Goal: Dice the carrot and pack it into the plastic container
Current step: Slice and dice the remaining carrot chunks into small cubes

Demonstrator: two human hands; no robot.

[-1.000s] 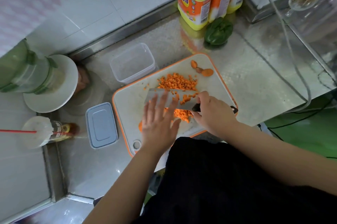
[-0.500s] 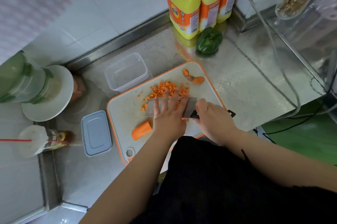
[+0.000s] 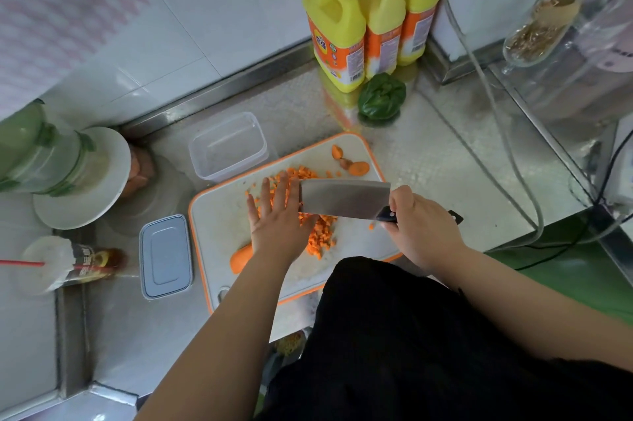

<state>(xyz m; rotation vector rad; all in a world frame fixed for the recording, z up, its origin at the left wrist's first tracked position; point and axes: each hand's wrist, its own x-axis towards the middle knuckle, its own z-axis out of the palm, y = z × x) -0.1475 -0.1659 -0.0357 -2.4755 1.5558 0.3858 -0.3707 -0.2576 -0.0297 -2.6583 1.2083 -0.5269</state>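
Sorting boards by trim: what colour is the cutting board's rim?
Orange, edging the white rectangular plastic cutting board; the head view shows it clearly.

Bare steel counter (image 3: 445, 160) lies open right of frame centre; three yellow detergent bottles (image 3: 370, 19) and a green pepper (image 3: 382, 101) crowd the top.

White tiled wall (image 3: 191, 26), steel counter (image 3: 428, 160), green floor (image 3: 565, 269).
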